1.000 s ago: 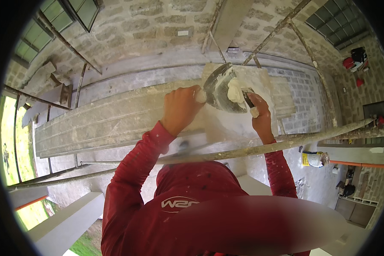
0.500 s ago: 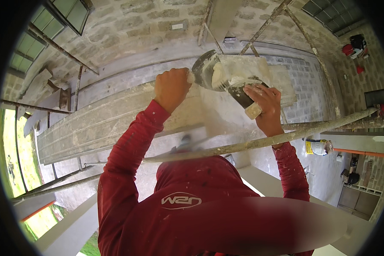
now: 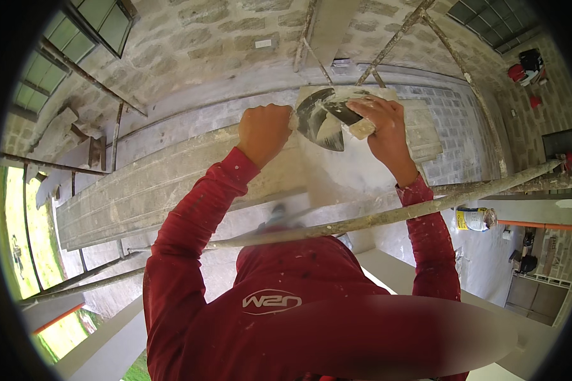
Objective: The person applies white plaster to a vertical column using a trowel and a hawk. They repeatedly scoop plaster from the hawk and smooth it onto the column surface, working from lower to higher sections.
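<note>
My left hand [image 3: 265, 134] is closed round the handle of a wide putty knife, whose dark flared blade [image 3: 313, 120] is smeared with pale plaster. My right hand [image 3: 388, 127] grips a second broad scraper, its blade [image 3: 343, 112] dark and its end block [image 3: 362, 129] pale. The fingers of that hand lie over the top of the scraper. Both blades meet in front of me, the right one overlapping the left one's face. Some wet pale plaster [image 3: 330, 130] shows between them. A pale flat board [image 3: 382, 95] lies behind and below the tools.
A plaster-spattered scaffold pole [image 3: 337, 225] crosses between my body and the tools. Long planks [image 3: 140, 181] stretch away to the left. More poles [image 3: 394, 41] stand ahead, before a block wall [image 3: 235, 38]. A bucket with a yellow label [image 3: 473, 219] is at the right.
My right hand has moved left and slightly up, bringing its scraper across the other blade. My left hand has shifted a little right. The plaster lump on the left blade looks smaller.
</note>
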Available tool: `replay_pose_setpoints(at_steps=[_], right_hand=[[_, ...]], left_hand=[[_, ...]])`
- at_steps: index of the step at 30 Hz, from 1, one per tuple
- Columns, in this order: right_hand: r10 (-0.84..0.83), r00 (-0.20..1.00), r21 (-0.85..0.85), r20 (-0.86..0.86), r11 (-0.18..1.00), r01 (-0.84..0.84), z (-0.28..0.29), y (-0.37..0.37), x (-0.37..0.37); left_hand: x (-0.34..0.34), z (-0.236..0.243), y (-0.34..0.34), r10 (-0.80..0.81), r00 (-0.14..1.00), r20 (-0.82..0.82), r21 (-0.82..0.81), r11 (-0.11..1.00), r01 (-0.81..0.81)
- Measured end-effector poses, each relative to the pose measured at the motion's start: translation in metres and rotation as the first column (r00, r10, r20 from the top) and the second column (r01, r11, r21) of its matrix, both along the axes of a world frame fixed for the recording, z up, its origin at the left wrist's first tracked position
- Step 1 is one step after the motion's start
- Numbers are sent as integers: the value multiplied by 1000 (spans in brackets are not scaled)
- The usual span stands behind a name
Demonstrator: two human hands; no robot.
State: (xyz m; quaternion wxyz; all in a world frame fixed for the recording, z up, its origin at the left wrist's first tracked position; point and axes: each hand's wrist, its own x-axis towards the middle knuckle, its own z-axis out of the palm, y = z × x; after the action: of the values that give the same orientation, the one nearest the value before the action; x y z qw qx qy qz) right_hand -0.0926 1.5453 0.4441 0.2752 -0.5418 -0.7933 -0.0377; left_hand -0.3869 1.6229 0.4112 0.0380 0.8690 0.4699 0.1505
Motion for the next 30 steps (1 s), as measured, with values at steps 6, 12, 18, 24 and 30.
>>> replay_pose_setpoints(at_steps=[6,12,18,24,30], right_hand=[[235,954,-120,183,969,-216,-20,-24,-13],[128,953,-125,-275,978,-167,2,-46,-12],[38,972,1,-231,999,-38,-40,-32,-16],[13,972,108,-236,994,13,-32,-39,30],[-42,983,-21,176,999,46,0,-59,0]], left_hand=[[-5,-5,0,56,998,-41,12,998,-56],[-13,-9,19,196,976,91,-99,977,-187],[7,16,-3,128,978,164,-222,971,-90],[-6,38,-4,120,976,181,-156,983,-92],[2,26,6,77,997,20,-107,991,-74]])
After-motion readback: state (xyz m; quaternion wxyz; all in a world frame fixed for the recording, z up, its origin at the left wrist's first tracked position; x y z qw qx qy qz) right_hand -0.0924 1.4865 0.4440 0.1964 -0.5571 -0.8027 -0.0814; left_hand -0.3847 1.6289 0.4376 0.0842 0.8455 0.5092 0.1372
